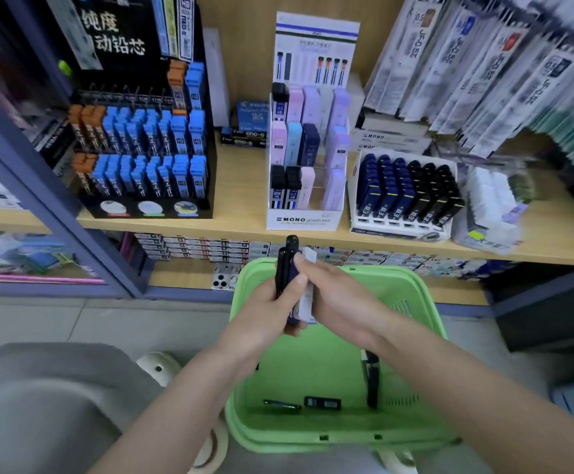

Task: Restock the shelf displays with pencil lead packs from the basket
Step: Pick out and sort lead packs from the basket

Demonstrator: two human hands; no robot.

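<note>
Grip closed — left hand (270, 314), right hand (342, 302) on lead packs (286, 260) — wooden shelf (241, 200) ahead

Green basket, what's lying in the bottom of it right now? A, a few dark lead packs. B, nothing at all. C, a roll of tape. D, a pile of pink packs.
A: a few dark lead packs lie on the bottom of the green basket, while the left hand and right hand grip a bundle of packs above it.
</note>
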